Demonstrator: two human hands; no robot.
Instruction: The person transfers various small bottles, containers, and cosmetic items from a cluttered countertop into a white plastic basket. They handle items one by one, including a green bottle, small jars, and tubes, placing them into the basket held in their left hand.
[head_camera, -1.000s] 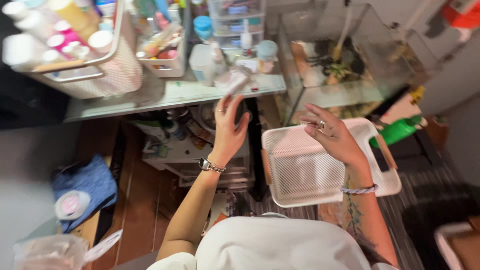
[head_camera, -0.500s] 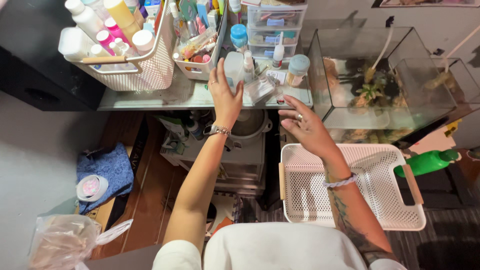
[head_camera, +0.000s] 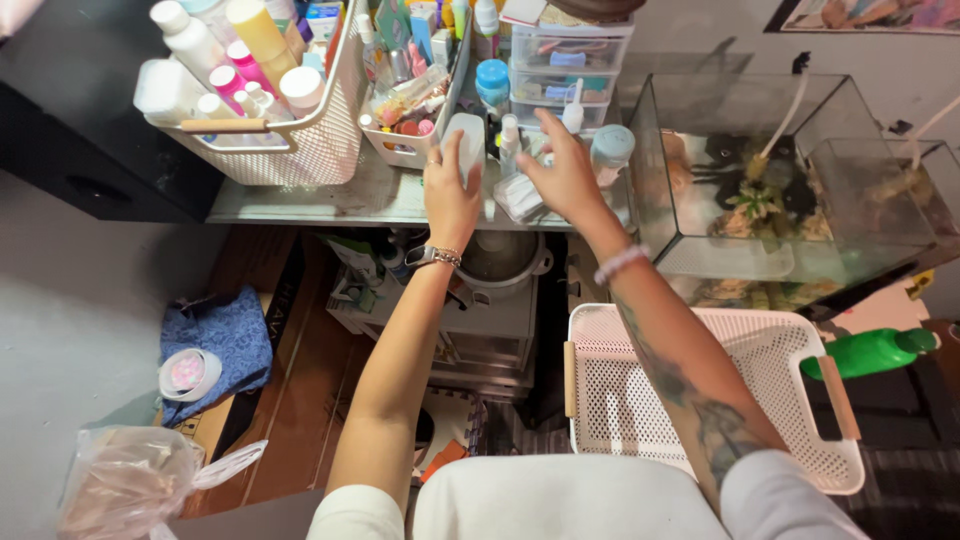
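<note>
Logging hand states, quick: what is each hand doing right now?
Left hand: closed around a white bottle on the shelf.
Right hand: open, fingers spread above small bottles, holding nothing.

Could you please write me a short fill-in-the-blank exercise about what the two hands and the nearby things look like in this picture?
1. The left hand is closed on a pale ____ standing on the shelf.
2. The perforated white basket below the right arm has nothing in it, so it is ____.
3. The right hand reaches over the shelf with its fingers ____.
4. The bottle lying right of the basket is ____ in colour.

Missing words: bottle; empty; spread; green
</note>
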